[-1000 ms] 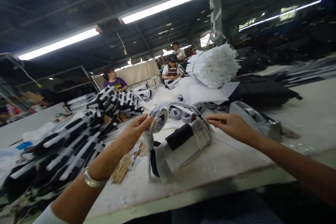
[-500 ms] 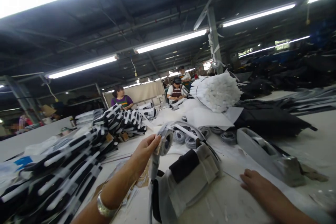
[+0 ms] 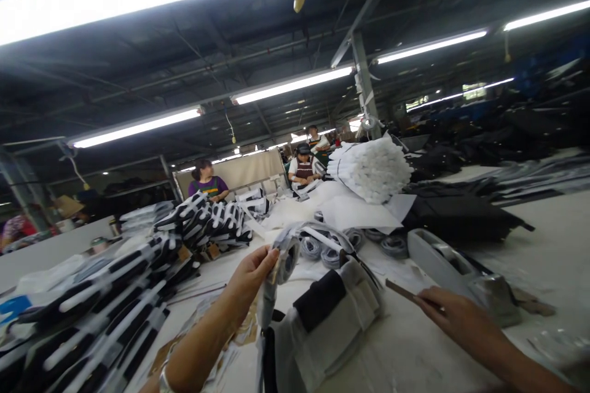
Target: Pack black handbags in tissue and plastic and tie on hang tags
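Note:
My left hand [image 3: 251, 273] is closed on the grey strap [image 3: 267, 304] of a bag, fingers and thumb pinching it where it arches up. Clear plastic seems to cover part of this strap. The grey bag [image 3: 329, 334] with a black panel lies on the table just in front of me. To its right, my right hand [image 3: 454, 313] grips a thin, flat, brownish strip-like tool [image 3: 400, 290]. The tool's free end points left toward the bag without touching it. Its exact kind is unclear.
Stacked black-and-white strapped pieces [image 3: 106, 295] fill the left side. Grey rolled straps [image 3: 329, 255] lie behind the bag. A grey tape dispenser-like object [image 3: 461, 276] stands right, before black fabric [image 3: 461, 215]. A white bundle [image 3: 369, 166] and co-workers [image 3: 207, 181] are farther back.
My right hand has come up from the table, and the brownish tool now shows plainly in it. My left hand keeps its hold on the strap. The view has shifted slightly.

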Tool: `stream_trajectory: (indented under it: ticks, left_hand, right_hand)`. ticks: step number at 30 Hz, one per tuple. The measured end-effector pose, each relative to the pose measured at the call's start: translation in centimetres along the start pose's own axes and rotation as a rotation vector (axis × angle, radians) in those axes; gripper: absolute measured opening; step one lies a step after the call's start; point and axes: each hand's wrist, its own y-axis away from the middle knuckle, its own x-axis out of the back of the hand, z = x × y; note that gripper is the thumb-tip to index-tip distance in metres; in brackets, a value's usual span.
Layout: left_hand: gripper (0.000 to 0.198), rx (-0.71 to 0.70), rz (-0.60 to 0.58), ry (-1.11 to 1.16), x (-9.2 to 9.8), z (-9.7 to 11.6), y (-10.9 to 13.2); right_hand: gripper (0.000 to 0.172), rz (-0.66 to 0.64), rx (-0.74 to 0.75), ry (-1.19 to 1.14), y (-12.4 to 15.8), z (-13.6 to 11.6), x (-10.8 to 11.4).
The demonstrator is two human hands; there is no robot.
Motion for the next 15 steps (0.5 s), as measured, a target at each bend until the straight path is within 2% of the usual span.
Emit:
stream_trajectory:
  ticks: [3,6,11,15]
  left_hand:
    - [0.051,0.030,0.003,-0.007,-0.2,0.0,0.0]
    - [0.052,0.038,-0.006,-0.014,-0.3,-0.2,-0.2]
    - [0.056,0.052,-0.018,-0.003,-0.8,-0.2,-0.4]
    - [0.056,0.053,-0.028,-0.006,-1.2,0.0,-0.2]
  right_hand:
    - [0.046,-0.039,-0.061,-0.286,-0.1,-3.9,2.6]
    - [0.048,-0.097,-0.064,-0.503,-0.2,-8.2,3.8]
    - [0.045,-0.235,-0.009,-0.796,-0.9,-13.7,2.8]
    - [0.039,-0.282,0.043,-0.861,-2.9,-17.0,1.2]
